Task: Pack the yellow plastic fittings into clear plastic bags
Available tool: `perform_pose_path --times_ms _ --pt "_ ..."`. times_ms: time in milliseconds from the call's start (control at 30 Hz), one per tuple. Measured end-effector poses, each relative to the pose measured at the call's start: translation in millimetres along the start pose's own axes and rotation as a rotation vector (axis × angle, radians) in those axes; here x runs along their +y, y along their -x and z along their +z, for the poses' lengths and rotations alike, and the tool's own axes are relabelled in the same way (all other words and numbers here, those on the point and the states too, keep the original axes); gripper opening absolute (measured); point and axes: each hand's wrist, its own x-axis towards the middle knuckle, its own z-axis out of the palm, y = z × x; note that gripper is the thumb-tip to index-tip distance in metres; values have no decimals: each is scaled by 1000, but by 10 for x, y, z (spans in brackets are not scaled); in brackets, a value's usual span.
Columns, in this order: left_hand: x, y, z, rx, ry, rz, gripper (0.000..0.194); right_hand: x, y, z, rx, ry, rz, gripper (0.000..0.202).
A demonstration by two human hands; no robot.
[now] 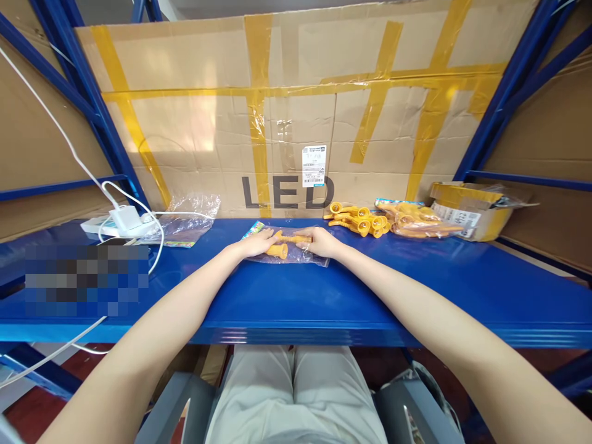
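A clear plastic bag (pixel 300 254) with a colourful printed header lies flat on the blue shelf in front of me. In or on it are yellow pipe-shaped plastic toys (pixel 277 251); whether each is inside the film is hard to tell. My left hand (pixel 257 243) rests on the header end of the bag, gripping it beside the toys. At the other end, my right hand (pixel 324 241) has its fingers curled round the tail of a yellow toy, against the film. Parts of the toys are hidden under my fingers.
Right of the bag lie a pile of loose yellow toys (pixel 361 219), a filled bag (pixel 419 221) and an opened cardboard box (pixel 481 213). On the left are another clear bag (pixel 187 219), a white power strip with a plug (pixel 126 219) and cables. A large carton (pixel 208 135) stands behind.
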Motion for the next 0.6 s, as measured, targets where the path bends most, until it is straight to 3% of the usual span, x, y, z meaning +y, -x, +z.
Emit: perform_pose_path --times_ms 300,467,600 --pt "61 -18 52 86 260 30 60 44 -19 68 -1 122 -61 42" --pt "-38 -67 -18 272 358 -72 49 -1 16 -122 -105 213 30 54" --pt "-149 -111 -7 286 425 -141 33 -69 67 -305 -180 300 103 32"
